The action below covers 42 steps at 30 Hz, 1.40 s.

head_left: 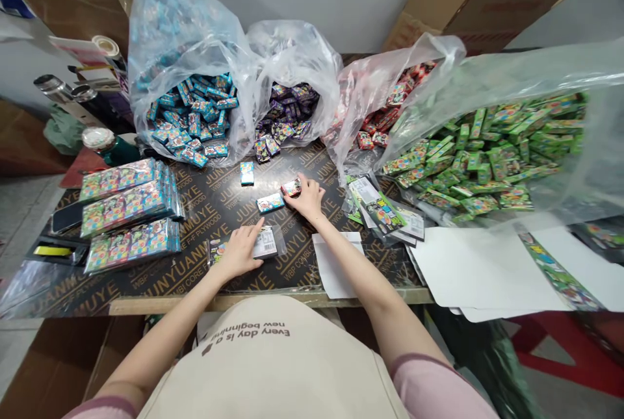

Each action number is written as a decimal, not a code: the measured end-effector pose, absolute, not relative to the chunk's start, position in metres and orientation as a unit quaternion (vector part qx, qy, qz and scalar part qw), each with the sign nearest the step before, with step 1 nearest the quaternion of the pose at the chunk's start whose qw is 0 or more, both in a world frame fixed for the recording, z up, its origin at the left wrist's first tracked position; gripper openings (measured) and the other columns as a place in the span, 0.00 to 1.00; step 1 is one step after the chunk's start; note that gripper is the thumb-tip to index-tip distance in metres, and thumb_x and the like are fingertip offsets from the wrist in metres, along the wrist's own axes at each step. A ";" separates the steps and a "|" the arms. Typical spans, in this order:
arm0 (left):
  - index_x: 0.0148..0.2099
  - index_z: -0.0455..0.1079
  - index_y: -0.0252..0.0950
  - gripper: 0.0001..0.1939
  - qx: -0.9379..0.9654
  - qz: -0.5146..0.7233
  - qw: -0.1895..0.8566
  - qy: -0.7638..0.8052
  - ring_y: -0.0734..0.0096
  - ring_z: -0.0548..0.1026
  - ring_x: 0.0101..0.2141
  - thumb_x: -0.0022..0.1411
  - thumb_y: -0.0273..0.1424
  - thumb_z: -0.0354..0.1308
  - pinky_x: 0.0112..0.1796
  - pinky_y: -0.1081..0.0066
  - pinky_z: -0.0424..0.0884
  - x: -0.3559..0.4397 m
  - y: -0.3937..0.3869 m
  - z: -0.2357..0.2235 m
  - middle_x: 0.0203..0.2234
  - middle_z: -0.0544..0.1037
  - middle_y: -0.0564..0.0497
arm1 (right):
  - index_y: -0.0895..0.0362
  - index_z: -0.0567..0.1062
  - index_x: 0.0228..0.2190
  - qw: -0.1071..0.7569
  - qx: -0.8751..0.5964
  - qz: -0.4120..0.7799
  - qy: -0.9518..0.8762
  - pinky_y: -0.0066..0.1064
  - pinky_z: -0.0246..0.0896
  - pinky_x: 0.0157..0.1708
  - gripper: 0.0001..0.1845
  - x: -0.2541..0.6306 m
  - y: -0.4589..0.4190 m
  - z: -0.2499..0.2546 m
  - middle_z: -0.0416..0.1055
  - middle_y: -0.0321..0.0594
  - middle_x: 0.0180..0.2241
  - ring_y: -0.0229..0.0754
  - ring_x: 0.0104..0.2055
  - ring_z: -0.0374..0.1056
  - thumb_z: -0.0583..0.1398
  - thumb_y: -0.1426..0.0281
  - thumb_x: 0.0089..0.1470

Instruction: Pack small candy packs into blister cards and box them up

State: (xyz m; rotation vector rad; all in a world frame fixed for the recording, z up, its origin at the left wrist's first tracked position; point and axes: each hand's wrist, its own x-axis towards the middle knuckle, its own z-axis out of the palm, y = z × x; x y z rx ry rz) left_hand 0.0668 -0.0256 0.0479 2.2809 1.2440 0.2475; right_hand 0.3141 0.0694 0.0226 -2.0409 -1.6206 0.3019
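My right hand (308,198) pinches a small red printed box (291,186) just above the tabletop or on it; I cannot tell which. Close to its fingertips, a small blue box (270,203) lies flat, and another blue box (247,173) sits a little farther back. My left hand (238,250) rests with fingers spread over a flat printed packet in clear plastic (269,243), whose barcode side shows to the right of the fingers. Part of that packet is hidden under the hand.
Open plastic bags hold blue boxes (195,117), purple boxes (292,107), red boxes (385,114) and green boxes (507,152). Wrapped packs (129,211) are stacked at left. Printed packets (380,208) and white sheets (468,269) lie at right. Cardboard boxes (478,6) stand behind.
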 end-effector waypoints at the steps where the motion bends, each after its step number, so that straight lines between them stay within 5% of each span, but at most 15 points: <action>1: 0.67 0.48 0.41 0.53 0.835 0.097 0.274 0.467 0.50 0.65 0.52 0.41 0.33 0.69 0.52 0.53 0.60 0.067 -0.026 0.048 0.51 0.68 0.42 | 0.57 0.63 0.55 0.279 -0.739 0.126 -0.599 0.52 0.52 0.50 0.41 0.313 0.068 0.025 0.67 0.53 0.46 0.59 0.51 0.61 0.63 0.54 0.41; 4: 0.60 0.62 0.38 0.45 0.748 0.190 0.382 0.509 0.48 0.65 0.53 0.40 0.43 0.70 0.54 0.51 0.58 0.073 -0.022 0.053 0.51 0.70 0.41 | 0.55 0.61 0.56 0.406 -0.645 0.242 -0.600 0.48 0.56 0.51 0.41 0.304 0.049 0.037 0.67 0.50 0.49 0.54 0.51 0.63 0.64 0.55 0.42; 7: 0.50 0.71 0.34 0.33 0.510 0.295 0.626 0.511 0.55 0.72 0.46 0.50 0.53 0.60 0.49 0.56 0.66 0.087 -0.013 0.062 0.43 0.76 0.41 | 0.51 0.52 0.59 0.478 -0.485 0.413 -0.605 0.43 0.58 0.53 0.48 0.288 0.016 0.050 0.65 0.47 0.54 0.50 0.55 0.63 0.64 0.51 0.42; 9: 0.43 0.74 0.32 0.30 0.334 0.302 0.769 0.455 0.61 0.76 0.38 0.52 0.54 0.58 0.42 0.61 0.71 0.099 -0.008 0.070 0.36 0.79 0.42 | 0.49 0.48 0.61 0.480 -0.415 0.481 -0.605 0.42 0.57 0.55 0.52 0.278 -0.006 0.055 0.63 0.46 0.57 0.49 0.58 0.61 0.65 0.48 0.41; 11: 0.39 0.75 0.32 0.25 0.234 0.306 0.822 0.419 0.66 0.77 0.31 0.46 0.48 0.66 0.37 0.66 0.72 0.109 -0.005 0.076 0.31 0.79 0.45 | 0.49 0.47 0.62 0.466 -0.397 0.495 -0.616 0.43 0.55 0.58 0.54 0.274 -0.023 0.057 0.60 0.46 0.59 0.49 0.60 0.58 0.65 0.49 0.41; 15: 0.34 0.75 0.30 0.22 0.251 0.345 0.777 0.463 0.72 0.75 0.24 0.35 0.35 0.74 0.32 0.70 0.72 0.120 -0.008 0.081 0.25 0.79 0.49 | 0.49 0.49 0.62 0.428 -0.448 0.383 -0.685 0.47 0.47 0.62 0.51 0.285 -0.039 0.064 0.53 0.46 0.62 0.51 0.64 0.50 0.67 0.56 0.42; 19: 0.31 0.74 0.30 0.21 0.376 0.326 0.719 0.485 0.72 0.73 0.24 0.37 0.39 0.72 0.32 0.70 0.70 0.115 -0.011 0.075 0.23 0.77 0.51 | 0.50 0.57 0.59 0.365 -0.430 0.269 -0.781 0.47 0.47 0.60 0.44 0.299 -0.038 0.075 0.61 0.45 0.58 0.53 0.62 0.53 0.66 0.60 0.43; 23: 0.48 0.72 0.33 0.30 0.603 0.267 0.560 0.501 0.59 0.75 0.38 0.48 0.47 0.64 0.43 0.60 0.69 0.092 -0.012 0.067 0.37 0.78 0.44 | 0.51 0.62 0.55 0.338 -0.458 0.172 -0.804 0.49 0.44 0.58 0.40 0.310 -0.034 0.072 0.70 0.44 0.49 0.53 0.53 0.64 0.66 0.57 0.40; 26: 0.62 0.59 0.38 0.49 0.798 0.149 0.349 0.469 0.48 0.66 0.52 0.38 0.44 0.70 0.52 0.51 0.59 0.070 -0.016 0.061 0.51 0.70 0.39 | 0.53 0.65 0.52 0.325 -0.510 0.126 -0.787 0.50 0.41 0.58 0.38 0.318 -0.035 0.058 0.71 0.44 0.46 0.52 0.49 0.66 0.66 0.55 0.40; 29: 0.67 0.49 0.38 0.55 0.863 0.057 0.250 0.435 0.49 0.65 0.51 0.38 0.37 0.70 0.53 0.51 0.58 0.059 -0.021 0.053 0.50 0.68 0.40 | 0.53 0.65 0.53 0.290 -0.515 0.128 -0.796 0.50 0.37 0.59 0.37 0.320 -0.041 0.044 0.71 0.44 0.47 0.52 0.50 0.66 0.64 0.54 0.43; 35: 0.69 0.33 0.39 0.56 0.850 0.121 0.276 0.431 0.54 0.65 0.50 0.45 0.32 0.64 0.50 0.58 0.62 0.058 -0.024 0.048 0.51 0.66 0.43 | 0.54 0.65 0.52 0.302 -0.494 0.256 -0.774 0.50 0.39 0.60 0.40 0.312 -0.046 0.036 0.70 0.46 0.49 0.52 0.52 0.65 0.67 0.52 0.39; 42: 0.69 0.35 0.38 0.53 0.849 0.152 0.283 0.420 0.53 0.67 0.49 0.48 0.35 0.63 0.50 0.55 0.63 0.062 -0.021 0.046 0.50 0.67 0.42 | 0.52 0.57 0.59 0.310 -0.522 0.302 -0.735 0.50 0.35 0.61 0.50 0.306 -0.050 0.041 0.67 0.48 0.53 0.52 0.60 0.58 0.67 0.50 0.39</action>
